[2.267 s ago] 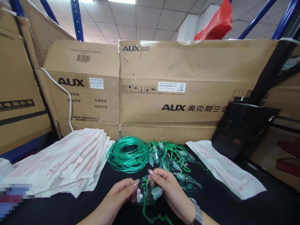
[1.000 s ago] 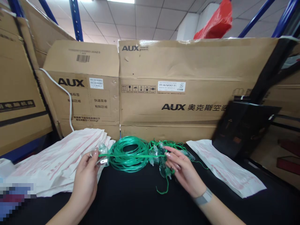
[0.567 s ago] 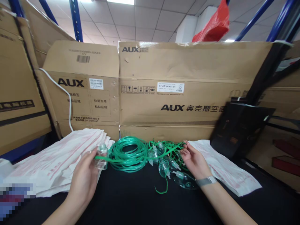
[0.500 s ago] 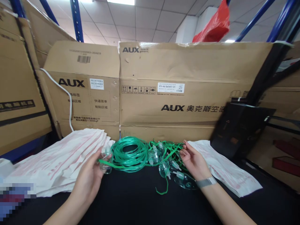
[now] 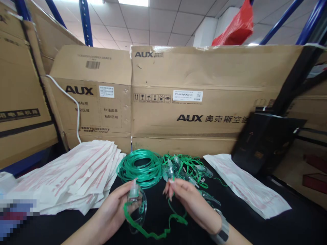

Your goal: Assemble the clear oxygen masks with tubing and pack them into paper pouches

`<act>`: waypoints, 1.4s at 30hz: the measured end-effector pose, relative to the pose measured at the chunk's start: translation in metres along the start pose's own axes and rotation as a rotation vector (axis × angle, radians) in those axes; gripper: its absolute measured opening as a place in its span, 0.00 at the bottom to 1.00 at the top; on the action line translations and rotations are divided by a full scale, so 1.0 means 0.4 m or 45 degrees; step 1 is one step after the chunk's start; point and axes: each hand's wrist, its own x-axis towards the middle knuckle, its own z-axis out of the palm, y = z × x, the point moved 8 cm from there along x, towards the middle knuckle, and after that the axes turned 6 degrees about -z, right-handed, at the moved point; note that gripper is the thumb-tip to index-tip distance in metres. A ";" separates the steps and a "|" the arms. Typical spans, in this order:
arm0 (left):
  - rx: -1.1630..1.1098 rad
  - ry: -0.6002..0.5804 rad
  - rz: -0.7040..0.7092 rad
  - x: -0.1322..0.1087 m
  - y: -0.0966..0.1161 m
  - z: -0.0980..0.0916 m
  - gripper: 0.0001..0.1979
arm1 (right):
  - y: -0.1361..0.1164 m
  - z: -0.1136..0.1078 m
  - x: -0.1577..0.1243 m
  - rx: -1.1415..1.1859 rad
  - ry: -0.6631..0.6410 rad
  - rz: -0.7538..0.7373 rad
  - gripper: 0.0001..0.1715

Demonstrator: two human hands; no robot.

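Note:
My left hand (image 5: 116,206) is closed around the side of a clear oxygen mask (image 5: 141,208) with its pale green connector pointing up. From that mask a green elastic strap (image 5: 153,235) hangs in a loose curve and rises towards my right hand (image 5: 187,199). The right fingertips are pinched together on the strap. Just beyond both hands sits a coil of green tubing (image 5: 139,170). Beside it lies a heap of more clear masks (image 5: 167,170) with tangled green straps (image 5: 190,161). Another clear mask (image 5: 211,198) is partly hidden behind my right wrist.
White printed pouches (image 5: 74,173) are fanned out in a pile on the left. A single white pouch (image 5: 251,187) lies at right, near a black box (image 5: 265,143). Large cardboard boxes (image 5: 214,78) wall off the back of the black table surface (image 5: 109,236).
My left hand has brought its mask right and nearer to me. My right hand has moved left and nearer, away from the heap, and the strap now hangs between both hands.

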 end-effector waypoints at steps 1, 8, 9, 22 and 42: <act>0.009 -0.044 0.000 0.000 -0.005 0.008 0.04 | 0.018 0.029 -0.009 -0.015 -0.107 0.071 0.20; 0.134 -0.303 0.021 -0.010 -0.025 0.056 0.04 | 0.057 0.081 -0.030 -0.051 -0.231 0.102 0.20; 0.149 -0.306 0.037 -0.011 -0.023 0.056 0.03 | 0.059 0.082 -0.030 0.024 -0.228 0.107 0.19; 0.337 -0.331 -0.093 -0.017 -0.054 0.069 0.12 | 0.072 0.081 -0.033 0.409 -0.200 0.269 0.17; 0.970 -0.332 0.137 0.023 -0.085 0.044 0.17 | 0.062 0.006 -0.003 -0.326 -0.001 0.069 0.24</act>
